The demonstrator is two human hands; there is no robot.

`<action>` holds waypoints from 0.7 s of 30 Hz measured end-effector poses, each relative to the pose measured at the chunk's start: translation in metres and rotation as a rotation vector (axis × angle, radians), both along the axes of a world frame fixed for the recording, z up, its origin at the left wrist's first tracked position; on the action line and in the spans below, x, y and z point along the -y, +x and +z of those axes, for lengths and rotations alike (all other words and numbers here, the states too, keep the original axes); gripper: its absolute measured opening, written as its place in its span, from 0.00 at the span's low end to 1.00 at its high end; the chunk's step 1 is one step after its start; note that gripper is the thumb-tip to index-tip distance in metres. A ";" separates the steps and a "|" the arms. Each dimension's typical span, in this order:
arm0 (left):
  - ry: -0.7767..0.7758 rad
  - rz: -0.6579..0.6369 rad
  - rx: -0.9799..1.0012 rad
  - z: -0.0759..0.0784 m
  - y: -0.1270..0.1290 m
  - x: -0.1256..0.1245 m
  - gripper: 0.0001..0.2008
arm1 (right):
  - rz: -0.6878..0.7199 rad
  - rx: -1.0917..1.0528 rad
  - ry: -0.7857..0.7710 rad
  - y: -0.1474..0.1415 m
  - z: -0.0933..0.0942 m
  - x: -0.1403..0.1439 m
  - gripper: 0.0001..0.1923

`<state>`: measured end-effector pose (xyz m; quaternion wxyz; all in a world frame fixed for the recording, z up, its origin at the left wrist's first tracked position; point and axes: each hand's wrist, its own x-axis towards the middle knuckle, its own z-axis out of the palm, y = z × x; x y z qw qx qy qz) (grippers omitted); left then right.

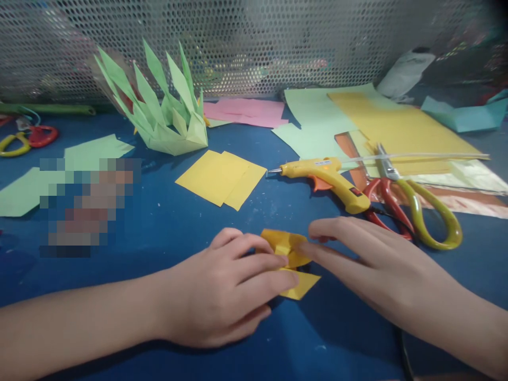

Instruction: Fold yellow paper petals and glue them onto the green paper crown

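Near the front, a folded yellow paper piece (297, 255) stands raised, with a flat yellow flap (302, 284) below it. My left hand (230, 286) lies over its left side, fingers bent and tips pressing on the folds and the flap. From the right, my right hand (353, 254) has curled fingers, and one fingertip touches the piece's right edge; its other fingers are partly hidden. Beyond the hands lie two overlapping yellow paper squares (214, 177). Pointing at them from the right is a yellow hot glue gun (317, 170) with an orange trigger.
Scissors (431, 211) with red and yellow-green handles lie right, by yellow sheets (381, 121) and green paper (317, 106). A folded green paper flower (170, 127) stands back left before a perforated metal panel (254, 47). Green scraps (95, 151) and other scissors (29, 140) lie left.
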<state>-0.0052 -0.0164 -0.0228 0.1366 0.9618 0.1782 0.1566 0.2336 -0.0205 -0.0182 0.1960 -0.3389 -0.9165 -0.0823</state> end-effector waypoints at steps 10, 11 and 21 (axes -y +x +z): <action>0.147 -0.012 -0.047 0.004 0.010 0.019 0.16 | 0.072 0.009 0.079 0.000 0.001 -0.006 0.17; 0.159 -0.009 -0.057 0.004 0.010 0.020 0.16 | 0.096 0.017 0.082 -0.001 0.002 -0.006 0.17; 0.299 0.033 -0.119 0.000 0.011 0.027 0.17 | 0.072 0.110 0.216 -0.006 0.007 0.005 0.14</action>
